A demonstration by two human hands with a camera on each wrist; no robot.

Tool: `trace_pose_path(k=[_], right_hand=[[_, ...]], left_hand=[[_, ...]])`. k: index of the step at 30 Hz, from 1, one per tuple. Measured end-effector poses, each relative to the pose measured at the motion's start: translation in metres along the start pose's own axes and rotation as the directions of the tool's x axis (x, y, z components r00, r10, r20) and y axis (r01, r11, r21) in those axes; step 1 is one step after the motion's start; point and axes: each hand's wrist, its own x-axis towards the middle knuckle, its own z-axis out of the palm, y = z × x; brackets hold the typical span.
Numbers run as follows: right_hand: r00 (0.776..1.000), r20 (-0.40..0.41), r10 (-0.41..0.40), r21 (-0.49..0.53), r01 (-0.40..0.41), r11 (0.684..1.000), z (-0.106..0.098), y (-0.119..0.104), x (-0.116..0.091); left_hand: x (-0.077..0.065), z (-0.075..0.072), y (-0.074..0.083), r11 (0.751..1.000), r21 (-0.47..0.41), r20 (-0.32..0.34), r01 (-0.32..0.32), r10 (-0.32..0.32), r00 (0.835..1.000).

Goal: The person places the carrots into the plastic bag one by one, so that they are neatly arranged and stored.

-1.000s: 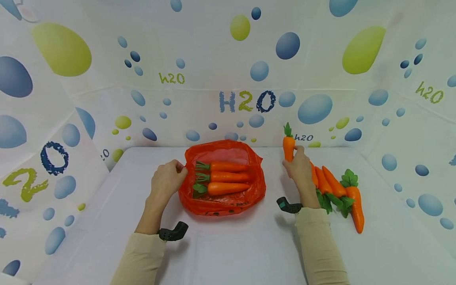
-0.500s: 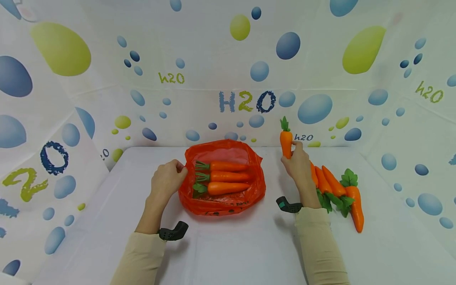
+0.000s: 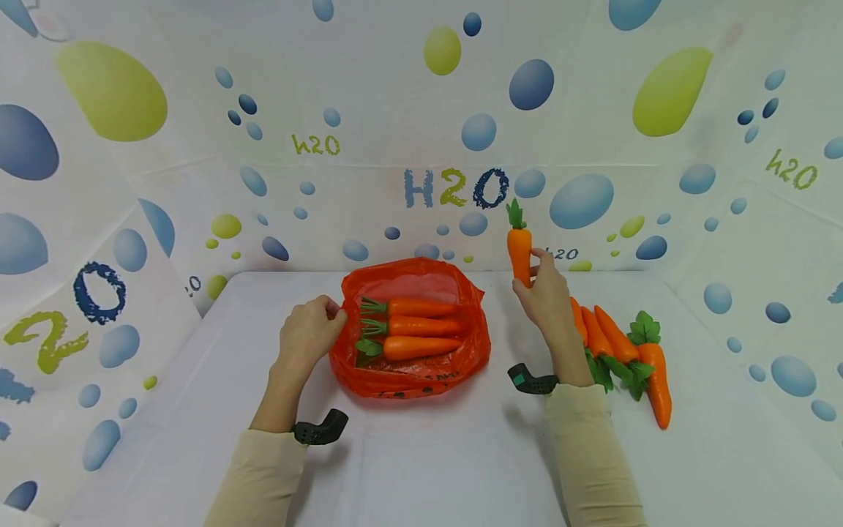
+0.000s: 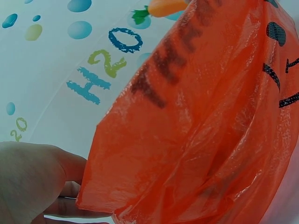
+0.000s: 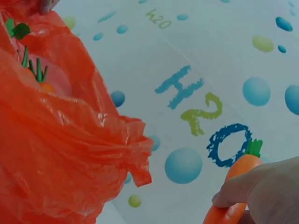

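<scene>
My left hand (image 3: 311,333) pinches the left edge of a red plastic bag (image 3: 408,384), whose mouth faces up toward me. Inside the bag lie three carrots (image 3: 421,327) side by side, their green tops to the left. To the right of the bag, my right hand (image 3: 548,298) holds another carrot (image 3: 519,252) between thumb and fingers, raised upright with its leafy top up. The right wrist view shows this held carrot (image 5: 240,170) low on the right, apart from the bag (image 5: 70,149). In the left wrist view the bag's printed side (image 4: 187,116) fills most of the picture.
More carrots (image 3: 615,337) lie in a group behind and right of my right forearm, partly covered by it. One carrot (image 3: 657,384) points toward me at the group's right end. A white cloth (image 3: 435,468) covers the table, and a patterned backdrop (image 3: 369,212) rises behind it.
My right hand has lifted the carrot higher and moved it a little to the left, toward the bag. The left hand and the bag have stayed in place.
</scene>
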Motion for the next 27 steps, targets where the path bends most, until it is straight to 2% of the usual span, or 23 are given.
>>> trace_pose_path(k=[17, 27], right_hand=[[0.991, 0.001, -0.137, 0.027, 0.137, 0.99, -0.008, -0.029, -0.014], [0.957, -0.003, -0.291, 0.043, 0.291, 0.956, 0.003, -0.047, -0.025]], left_hand=[[0.0, 0.0, 0.0, 1.0, 0.007, -0.001, -0.001, 0.001, 1.0], [0.0, -0.001, 0.0, 1.0, 0.002, -0.002, -0.003, 0.003, 1.0]])
